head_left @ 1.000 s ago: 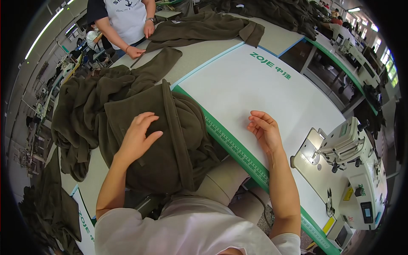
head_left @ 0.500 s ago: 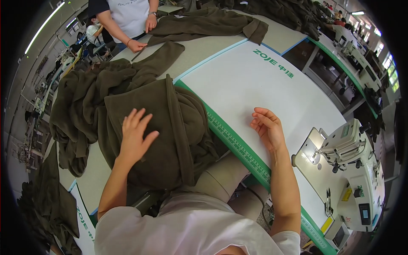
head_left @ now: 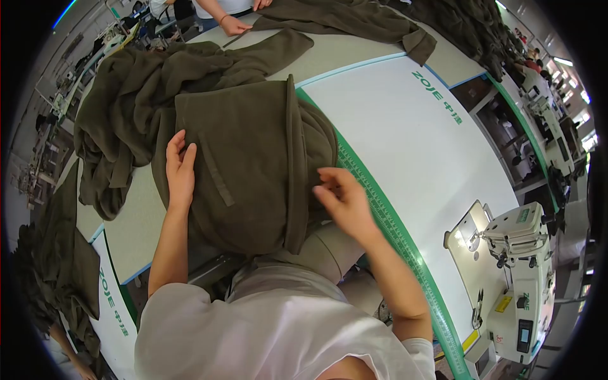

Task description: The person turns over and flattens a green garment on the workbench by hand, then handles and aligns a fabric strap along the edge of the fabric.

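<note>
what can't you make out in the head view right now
All in the head view:
- Right hand: motion blur; whether its fingertips touch the olive fabric is unclear.
- Olive fabric's underside: hidden by its upper layer.
- Co-worker: head cut off by the top edge.
- Sewing-machine display: too small to read.

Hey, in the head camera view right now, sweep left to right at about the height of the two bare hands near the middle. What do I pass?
Left hand → narrow strip on the dark cloth → the cloth's upright ridge → right hand → green ruled table edge → white sewing machine.
</note>
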{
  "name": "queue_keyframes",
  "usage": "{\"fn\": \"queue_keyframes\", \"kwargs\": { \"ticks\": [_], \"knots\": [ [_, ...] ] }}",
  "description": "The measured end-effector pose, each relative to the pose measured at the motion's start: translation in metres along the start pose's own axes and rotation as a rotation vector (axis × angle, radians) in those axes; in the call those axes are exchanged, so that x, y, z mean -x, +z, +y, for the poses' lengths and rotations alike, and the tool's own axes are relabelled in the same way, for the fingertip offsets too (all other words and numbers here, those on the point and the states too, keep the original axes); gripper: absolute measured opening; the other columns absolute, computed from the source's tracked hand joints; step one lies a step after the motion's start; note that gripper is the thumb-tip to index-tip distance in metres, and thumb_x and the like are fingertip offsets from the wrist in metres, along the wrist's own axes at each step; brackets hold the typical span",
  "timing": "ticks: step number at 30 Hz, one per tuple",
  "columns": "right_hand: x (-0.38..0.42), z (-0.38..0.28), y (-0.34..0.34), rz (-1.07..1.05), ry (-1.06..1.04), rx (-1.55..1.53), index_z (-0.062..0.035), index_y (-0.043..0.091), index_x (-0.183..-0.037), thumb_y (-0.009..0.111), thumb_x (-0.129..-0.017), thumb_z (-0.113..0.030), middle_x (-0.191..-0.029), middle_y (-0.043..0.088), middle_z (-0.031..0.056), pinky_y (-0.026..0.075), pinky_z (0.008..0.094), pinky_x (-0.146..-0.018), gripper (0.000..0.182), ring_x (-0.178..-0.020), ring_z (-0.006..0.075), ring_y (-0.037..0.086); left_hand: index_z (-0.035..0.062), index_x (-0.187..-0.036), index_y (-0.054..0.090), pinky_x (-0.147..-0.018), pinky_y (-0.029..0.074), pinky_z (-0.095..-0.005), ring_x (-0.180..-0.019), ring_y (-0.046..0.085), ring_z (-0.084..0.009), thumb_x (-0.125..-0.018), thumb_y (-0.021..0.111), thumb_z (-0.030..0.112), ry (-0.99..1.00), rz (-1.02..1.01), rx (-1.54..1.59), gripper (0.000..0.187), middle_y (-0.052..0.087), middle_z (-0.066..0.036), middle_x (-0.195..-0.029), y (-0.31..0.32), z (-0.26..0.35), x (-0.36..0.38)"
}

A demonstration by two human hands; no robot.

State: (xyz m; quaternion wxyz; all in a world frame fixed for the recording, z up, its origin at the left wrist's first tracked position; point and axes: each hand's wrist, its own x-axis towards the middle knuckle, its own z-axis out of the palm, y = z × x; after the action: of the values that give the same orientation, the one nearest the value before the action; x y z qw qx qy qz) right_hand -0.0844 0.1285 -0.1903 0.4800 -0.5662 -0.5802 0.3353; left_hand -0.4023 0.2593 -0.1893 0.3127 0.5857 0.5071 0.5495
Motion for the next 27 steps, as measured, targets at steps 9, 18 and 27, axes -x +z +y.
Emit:
{"fn": "queue_keyframes", "kwargs": {
  "ticks": [9, 18, 27],
  "knots": [
    [-0.022, 0.001, 0.037, 0.148, 0.103, -0.442, -0.0015, 0.047, -0.120, 0.063, -0.078, 0.003, -0.101, 0.059, 0.0061, 0.050, 0.0311, -0.075, 0.045, -0.089, 0.0172, 0.060, 0.0079, -0.128, 0.050, -0.098, 0.036, -0.0319, -0.120, 0.044, -0.0219, -0.091, 0.057, 0.016, 0.252, 0.002, -0.317, 0.038, 0.045, -0.010, -0.133, 0.006, -0.002, 0.007],
    [-0.009, 0.004, 0.026, 0.092, 0.399, -1.001, -0.0006, 0.054, -0.110, 0.055, -0.086, 0.004, -0.094, 0.064, 0.0032, 0.048, 0.0237, -0.074, 0.025, -0.082, 0.0098, 0.059, 0.0061, -0.126, 0.052, -0.103, 0.032, -0.0324, -0.125, 0.041, -0.0222, -0.092, 0.056, 0.013, 0.318, -0.012, -0.414, 0.035, 0.043, -0.010, -0.135, 0.012, -0.002, 0.008],
    [-0.008, 0.017, 0.038, 0.130, 0.293, -0.847, -0.0037, 0.056, -0.096, 0.061, -0.089, -0.006, -0.090, 0.063, 0.0019, 0.046, 0.0230, -0.076, 0.009, -0.082, 0.0076, 0.057, 0.0080, -0.124, 0.054, -0.098, 0.036, -0.0333, -0.122, 0.041, -0.0266, -0.089, 0.061, 0.021, 0.325, -0.029, -0.514, 0.038, 0.044, -0.010, -0.136, 0.015, 0.006, 0.011]
  ]
}}
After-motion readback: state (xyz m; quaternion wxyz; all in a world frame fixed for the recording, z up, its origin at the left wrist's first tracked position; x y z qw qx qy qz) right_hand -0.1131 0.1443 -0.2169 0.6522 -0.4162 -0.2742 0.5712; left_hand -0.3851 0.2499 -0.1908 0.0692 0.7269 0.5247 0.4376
